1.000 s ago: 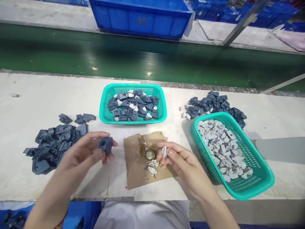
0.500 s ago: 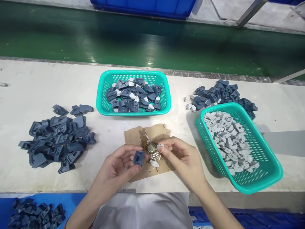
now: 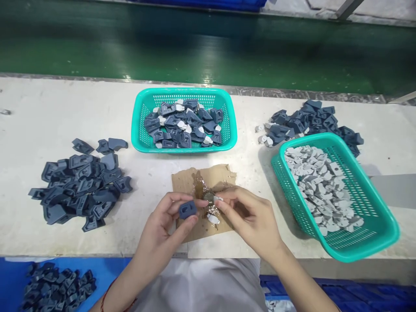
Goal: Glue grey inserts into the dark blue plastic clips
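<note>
Resting between hands: blue part.

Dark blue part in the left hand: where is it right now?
Head view, low centre: the dark blue part is pinched in the left hand over the brown paper, just left of the right hand.
</note>
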Action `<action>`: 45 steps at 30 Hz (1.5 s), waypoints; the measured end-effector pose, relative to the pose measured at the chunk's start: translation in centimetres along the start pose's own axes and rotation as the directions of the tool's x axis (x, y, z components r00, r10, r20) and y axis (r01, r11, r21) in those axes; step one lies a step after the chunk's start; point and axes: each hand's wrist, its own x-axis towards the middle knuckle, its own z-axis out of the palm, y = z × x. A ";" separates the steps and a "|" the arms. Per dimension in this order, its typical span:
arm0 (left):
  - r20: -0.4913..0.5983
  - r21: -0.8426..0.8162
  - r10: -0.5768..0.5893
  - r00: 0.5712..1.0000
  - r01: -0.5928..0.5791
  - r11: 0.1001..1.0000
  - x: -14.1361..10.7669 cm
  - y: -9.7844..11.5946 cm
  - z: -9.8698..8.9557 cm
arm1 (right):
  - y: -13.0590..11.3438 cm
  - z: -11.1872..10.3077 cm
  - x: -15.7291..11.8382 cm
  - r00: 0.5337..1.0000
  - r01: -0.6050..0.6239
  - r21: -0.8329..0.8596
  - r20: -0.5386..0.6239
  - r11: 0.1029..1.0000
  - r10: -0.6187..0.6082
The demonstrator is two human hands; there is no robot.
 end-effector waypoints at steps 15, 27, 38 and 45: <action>-0.065 0.172 0.113 0.992 -0.100 0.980 0.0 0.1 0.6 | -2.8 0.2 0.5 0.987 -0.159 0.473 0.073 0.866 0.142; -0.071 -0.004 0.089 0.994 -0.090 0.996 0.5 0.8 0.9 | -2.1 -0.1 0.3 0.966 -0.231 0.570 0.036 0.789 0.257; -0.085 -0.235 0.060 0.995 -0.078 0.969 0.9 0.5 0.7 | -2.3 0.8 -0.8 0.953 -0.249 0.660 0.037 0.709 0.300; -0.103 -0.209 0.068 0.992 -0.088 0.974 0.4 0.0 0.8 | -2.8 1.2 -1.0 0.960 -0.187 0.688 -0.023 0.702 0.279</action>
